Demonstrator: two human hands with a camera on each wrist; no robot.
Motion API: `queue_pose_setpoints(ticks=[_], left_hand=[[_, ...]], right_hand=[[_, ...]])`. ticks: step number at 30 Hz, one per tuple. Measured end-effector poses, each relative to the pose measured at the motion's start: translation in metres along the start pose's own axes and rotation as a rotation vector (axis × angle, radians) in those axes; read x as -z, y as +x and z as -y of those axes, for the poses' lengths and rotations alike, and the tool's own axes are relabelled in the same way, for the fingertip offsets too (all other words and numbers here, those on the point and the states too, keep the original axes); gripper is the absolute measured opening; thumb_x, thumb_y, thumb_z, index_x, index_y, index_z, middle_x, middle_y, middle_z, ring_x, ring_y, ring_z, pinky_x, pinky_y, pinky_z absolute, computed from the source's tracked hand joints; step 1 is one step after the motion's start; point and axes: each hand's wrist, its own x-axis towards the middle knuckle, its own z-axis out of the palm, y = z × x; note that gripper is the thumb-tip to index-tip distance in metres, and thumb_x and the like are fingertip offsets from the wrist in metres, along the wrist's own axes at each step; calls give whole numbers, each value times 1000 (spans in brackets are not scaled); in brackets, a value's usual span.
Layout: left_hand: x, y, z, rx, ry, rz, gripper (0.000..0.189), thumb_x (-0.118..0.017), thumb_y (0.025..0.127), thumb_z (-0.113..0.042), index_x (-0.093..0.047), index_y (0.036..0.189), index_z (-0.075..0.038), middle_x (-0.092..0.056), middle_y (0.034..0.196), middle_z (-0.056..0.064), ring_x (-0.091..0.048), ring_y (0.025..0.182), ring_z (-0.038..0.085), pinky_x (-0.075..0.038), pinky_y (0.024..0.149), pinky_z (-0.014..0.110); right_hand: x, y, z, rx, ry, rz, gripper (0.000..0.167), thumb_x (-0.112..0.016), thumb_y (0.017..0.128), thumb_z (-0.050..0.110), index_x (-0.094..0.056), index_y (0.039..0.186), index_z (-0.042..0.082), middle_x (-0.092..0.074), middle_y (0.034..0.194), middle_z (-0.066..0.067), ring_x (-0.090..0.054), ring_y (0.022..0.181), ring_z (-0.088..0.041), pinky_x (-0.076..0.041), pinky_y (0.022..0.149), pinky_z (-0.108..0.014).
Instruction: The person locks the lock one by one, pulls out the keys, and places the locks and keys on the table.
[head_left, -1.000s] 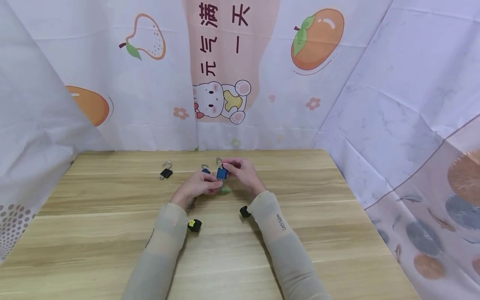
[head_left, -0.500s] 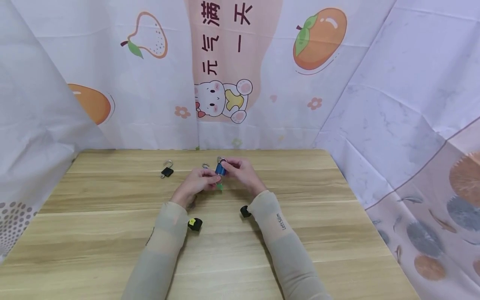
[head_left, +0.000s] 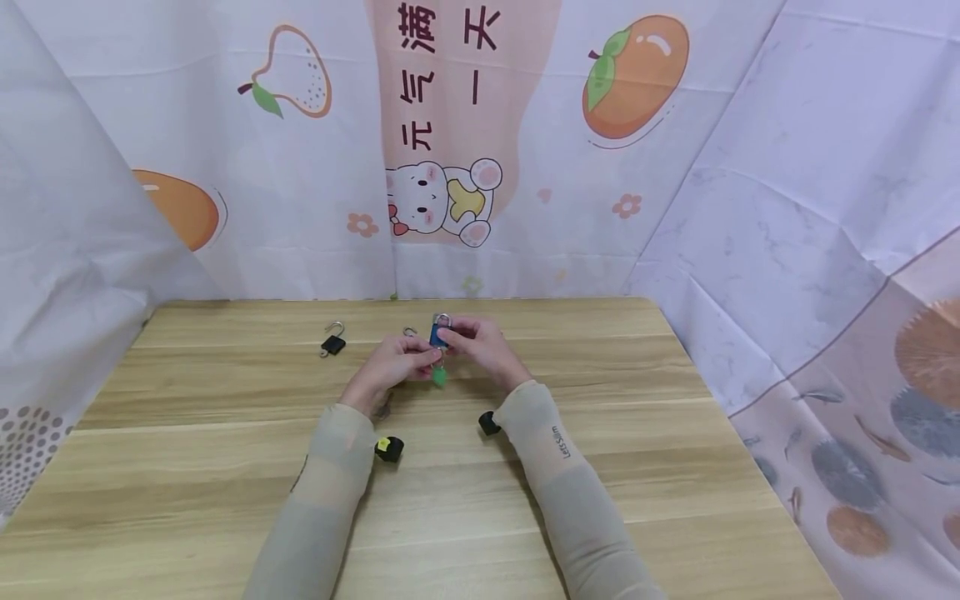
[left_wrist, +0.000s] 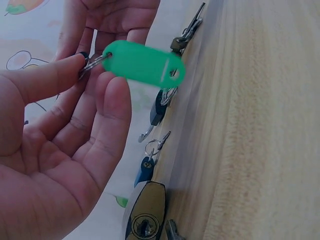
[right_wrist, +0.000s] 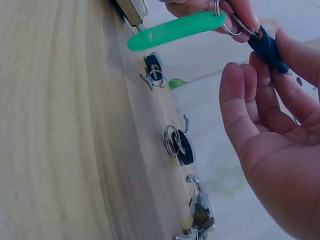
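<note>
In the head view a small blue padlock (head_left: 439, 335) is held up above the far part of the table. My right hand (head_left: 483, 346) pinches its body between thumb and fingers, shackle pointing up. My left hand (head_left: 397, 364) pinches a key at the padlock's underside. From the key's ring (right_wrist: 231, 24) a green plastic tag (head_left: 439, 377) dangles below the fingers. The right wrist view shows the key meeting the keyhole end of the padlock (right_wrist: 267, 50); the depth of the key is hidden. In the left wrist view the green tag (left_wrist: 142, 65) lies beyond my left fingertips.
A black padlock (head_left: 333, 344) with a raised shackle lies left on the wooden table (head_left: 450, 517). Another shackle (head_left: 409, 332) shows behind my left hand. The wrist views show several more padlocks, including a brass-bottomed one (left_wrist: 146, 210). Printed curtains (head_left: 300, 208) enclose the table.
The blue padlock has shifted slightly away and tilted, with my right thumb now over its front. The green tag has swung from the right side to hang straight below my left fingers.
</note>
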Motion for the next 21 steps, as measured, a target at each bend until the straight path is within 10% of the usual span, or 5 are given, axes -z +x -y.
queue_pose_setpoints(ticks=[21], left_hand=[[1, 0, 1, 0, 13, 67, 32, -70, 98, -18, -66, 114, 9, -72, 92, 8, -67, 79, 17, -61, 80, 32]], right_hand=[[0, 0, 0, -13, 9, -13, 32, -68, 100, 24, -68, 122, 1, -70, 111, -12, -68, 93, -19, -52, 98, -54]])
